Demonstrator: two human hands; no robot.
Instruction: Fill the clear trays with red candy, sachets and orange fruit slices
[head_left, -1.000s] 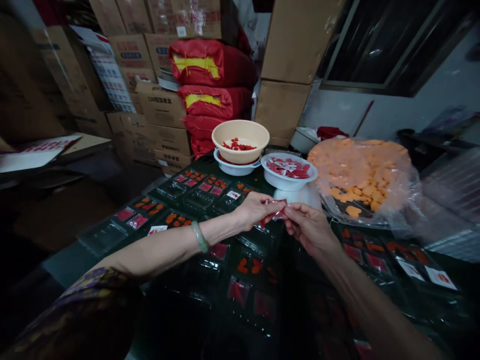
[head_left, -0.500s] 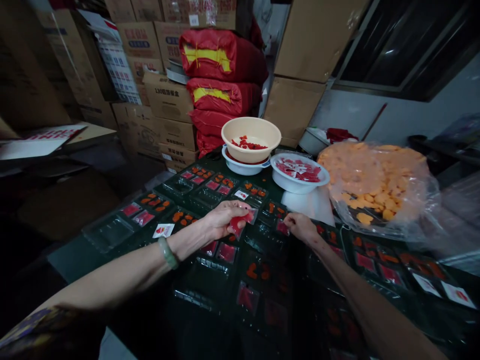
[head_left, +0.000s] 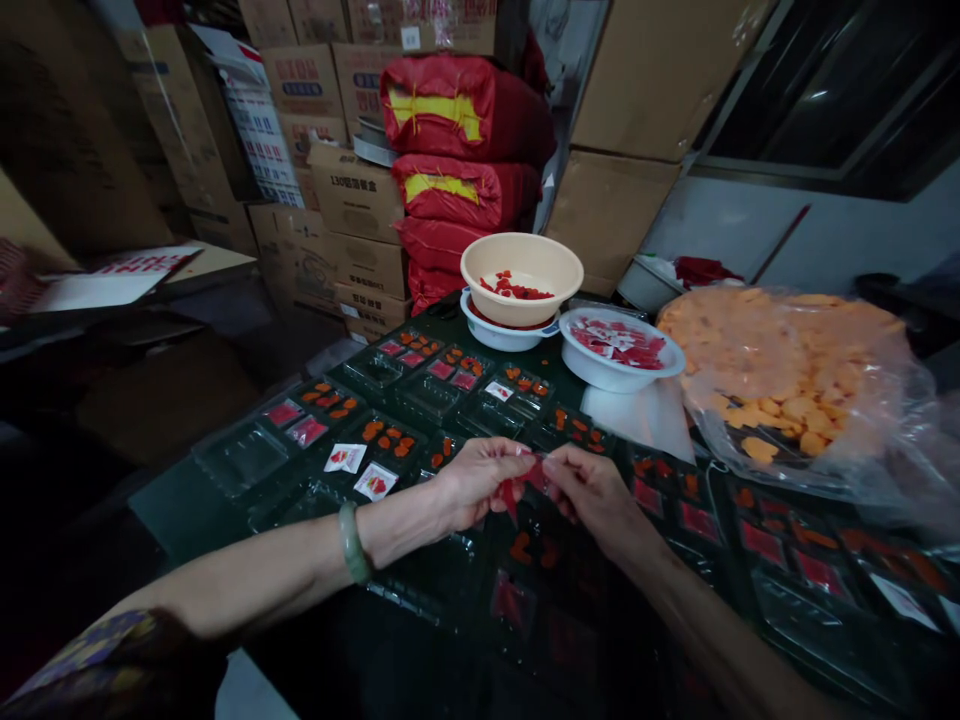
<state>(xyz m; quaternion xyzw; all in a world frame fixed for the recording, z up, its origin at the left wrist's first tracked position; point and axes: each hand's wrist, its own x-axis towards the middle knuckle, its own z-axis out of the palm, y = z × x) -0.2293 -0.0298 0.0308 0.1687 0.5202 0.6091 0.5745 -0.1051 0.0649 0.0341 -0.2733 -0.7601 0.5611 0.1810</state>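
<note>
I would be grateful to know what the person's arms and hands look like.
The left arm wears a dark sleeve patterned in purple and yellow, and a green bangle. The left hand and right hand are ungloved; the right forearm shows no sleeve.

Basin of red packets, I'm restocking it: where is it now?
The basin of red packets stands right of the head view's centre, between the cream bowl and the bagged orange pieces.
</note>
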